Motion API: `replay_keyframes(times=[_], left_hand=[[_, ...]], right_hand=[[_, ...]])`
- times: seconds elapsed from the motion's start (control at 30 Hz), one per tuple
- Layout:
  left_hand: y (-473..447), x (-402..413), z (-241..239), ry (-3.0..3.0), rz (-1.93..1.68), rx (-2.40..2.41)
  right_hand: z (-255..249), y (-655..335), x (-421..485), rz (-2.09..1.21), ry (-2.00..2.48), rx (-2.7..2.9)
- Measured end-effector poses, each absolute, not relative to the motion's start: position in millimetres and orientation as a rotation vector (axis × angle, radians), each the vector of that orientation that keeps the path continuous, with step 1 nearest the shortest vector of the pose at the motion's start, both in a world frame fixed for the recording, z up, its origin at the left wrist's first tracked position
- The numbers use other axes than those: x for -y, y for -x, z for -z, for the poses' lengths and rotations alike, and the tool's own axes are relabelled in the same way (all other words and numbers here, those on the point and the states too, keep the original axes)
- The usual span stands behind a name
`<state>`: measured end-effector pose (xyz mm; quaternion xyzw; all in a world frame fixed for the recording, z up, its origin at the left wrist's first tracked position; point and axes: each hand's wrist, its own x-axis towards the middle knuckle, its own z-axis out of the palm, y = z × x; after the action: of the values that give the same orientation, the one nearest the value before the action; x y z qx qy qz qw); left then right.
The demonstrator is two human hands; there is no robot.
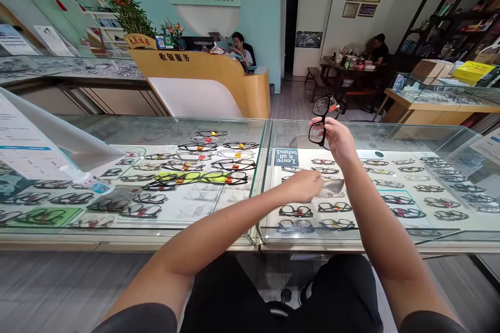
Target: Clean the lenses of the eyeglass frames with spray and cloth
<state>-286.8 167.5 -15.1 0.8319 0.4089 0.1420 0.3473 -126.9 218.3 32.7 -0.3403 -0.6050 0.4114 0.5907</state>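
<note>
My right hand (pixel 338 139) is raised over the glass display counter (pixel 441 140) and grips a pair of black-framed glasses (pixel 322 118) with a small tag, held upright. My left hand (pixel 307 185) hovers lower, just above the glass, its fingers pinched on a thin greyish cloth (pixel 334 185) that hangs to the right. Under the glass lie rows of several eyeglass frames (pixel 332 208). A small dark sign (pixel 286 156) with white lettering stands inside the case, just left of my hands.
A second glass case (pixel 128 130) with several frames adjoins on the left. A clear acrylic stand with a printed sheet (pixel 23 140) sits at far left. Behind are a yellow reception desk (pixel 219 77) with a seated person (pixel 240 49), and another person (pixel 378 49) at a table.
</note>
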Motion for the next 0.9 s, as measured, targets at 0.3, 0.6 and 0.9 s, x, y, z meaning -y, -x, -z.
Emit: replay_keyframes(times=[0.3,0.6,0.9], left_hand=[[408.1,-223.0,-22.9,-1.467,-0.866,-1.062],[407.2,-213.2,-7.3,-1.787,-1.474,-1.203],[396.8,-197.4,-15.3,-2.003,-1.695,-1.346]], right_hand=[[-32.0,131.1,-214.9,-0.975,0.782,1.398],[-27.6,161.6,-198.7,-1.136,0.786,1.519],[-23.6,183.0,-179.6,-1.291,0.678,1.652]])
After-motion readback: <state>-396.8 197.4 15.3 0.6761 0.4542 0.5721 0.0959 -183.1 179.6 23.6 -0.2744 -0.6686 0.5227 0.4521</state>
